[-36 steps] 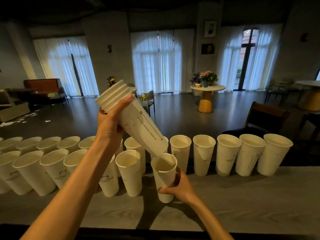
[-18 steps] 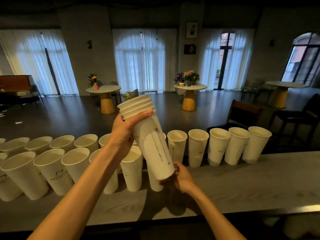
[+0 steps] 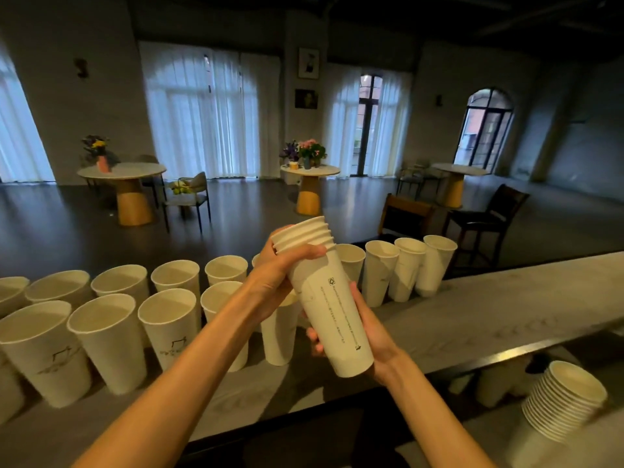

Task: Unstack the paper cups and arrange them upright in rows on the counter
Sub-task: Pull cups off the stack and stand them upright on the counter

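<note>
- Stack of cups tilts, rims up-left, base down-right.
- Left hand grips below the rims; right hand wraps the bottom cup.
- Rows of cups stand on the counter; dim room, curtained windows.

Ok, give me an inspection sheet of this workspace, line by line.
Surface: grey counter, long, dimly lit.
Job's things: cup stack held tilted above the counter; cups upright in two rows.
Clutter: second stack lower right, below the counter.
Grippers: left hand grips the stack near its rims; right hand grips its bottom cup.
Cables: nothing seen.
Surroundings: round tables, chairs, flowers, curtained windows.
</note>
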The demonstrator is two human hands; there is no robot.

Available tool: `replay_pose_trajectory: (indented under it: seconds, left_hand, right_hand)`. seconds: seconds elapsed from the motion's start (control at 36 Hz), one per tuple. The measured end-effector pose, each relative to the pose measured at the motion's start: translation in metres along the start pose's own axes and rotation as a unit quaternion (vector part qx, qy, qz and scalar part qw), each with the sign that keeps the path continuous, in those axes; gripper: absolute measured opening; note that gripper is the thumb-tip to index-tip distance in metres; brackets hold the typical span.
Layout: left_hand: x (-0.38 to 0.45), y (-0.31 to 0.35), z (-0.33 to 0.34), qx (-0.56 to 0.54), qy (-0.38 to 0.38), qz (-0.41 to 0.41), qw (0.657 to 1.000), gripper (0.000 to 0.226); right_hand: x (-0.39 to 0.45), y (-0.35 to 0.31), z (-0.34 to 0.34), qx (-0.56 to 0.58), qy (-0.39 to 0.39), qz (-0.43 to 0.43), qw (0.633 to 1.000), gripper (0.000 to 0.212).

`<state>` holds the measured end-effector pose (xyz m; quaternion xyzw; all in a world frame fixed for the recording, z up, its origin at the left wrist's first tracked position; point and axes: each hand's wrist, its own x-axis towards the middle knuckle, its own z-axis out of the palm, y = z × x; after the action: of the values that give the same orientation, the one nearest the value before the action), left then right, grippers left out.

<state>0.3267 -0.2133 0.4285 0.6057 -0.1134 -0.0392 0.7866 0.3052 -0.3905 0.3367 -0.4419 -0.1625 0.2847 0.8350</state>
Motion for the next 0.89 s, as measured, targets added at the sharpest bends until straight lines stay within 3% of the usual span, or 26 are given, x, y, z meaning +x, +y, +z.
replay_pose_trajectory:
  seconds: [0.08, 0.17, 0.22, 0.31, 0.36, 0.47, 0.61, 0.72, 0.81, 0.89]
  left_hand:
    - [0.001, -0.002, 0.005, 0.024, 0.015, 0.022, 0.999, 0.097]
    - [0.003, -0.002, 0.011, 0.054, 0.05, 0.059, 0.996, 0.097]
    - [0.005, 0.0, 0.01, 0.072, 0.075, 0.087, 0.991, 0.098]
    - [0.011, 0.011, 0.004, 0.058, 0.109, 0.128, 0.984, 0.1]
    - [0.014, 0.019, 0.002, 0.032, 0.134, 0.15, 0.979, 0.095]
    - [0.017, 0.03, 0.004, -0.047, 0.177, 0.16, 0.97, 0.098]
    - [0.016, 0.038, 0.012, -0.091, 0.216, 0.159, 0.959, 0.098]
    - [0.012, 0.039, 0.022, -0.098, 0.236, 0.151, 0.955, 0.07]
    - [0.012, 0.036, 0.029, -0.079, 0.246, 0.152, 0.954, 0.052]
    - [0.012, 0.032, 0.037, -0.047, 0.245, 0.147, 0.957, 0.049]
  right_hand:
    - [-0.005, 0.0, -0.003, -0.031, 0.027, -0.018, 0.999, 0.084]
    - [-0.01, -0.002, -0.009, -0.083, 0.108, -0.021, 0.991, 0.091]
    - [-0.011, -0.006, -0.014, -0.202, 0.174, -0.011, 0.964, 0.096]
    - [-0.008, -0.011, -0.028, -0.339, 0.228, -0.016, 0.913, 0.075]
    - [-0.007, -0.007, -0.047, -0.361, 0.264, -0.041, 0.893, 0.075]
    - [-0.002, 0.005, -0.074, -0.377, 0.309, -0.04, 0.873, 0.094]
    - [0.016, 0.013, -0.09, -0.332, 0.299, -0.015, 0.895, 0.088]
    - [0.032, 0.012, -0.094, -0.347, 0.267, -0.001, 0.899, 0.076]
    - [0.04, 0.008, -0.098, -0.349, 0.218, -0.007, 0.912, 0.089]
    - [0.046, 0.004, -0.097, -0.382, 0.168, 0.008, 0.909, 0.086]
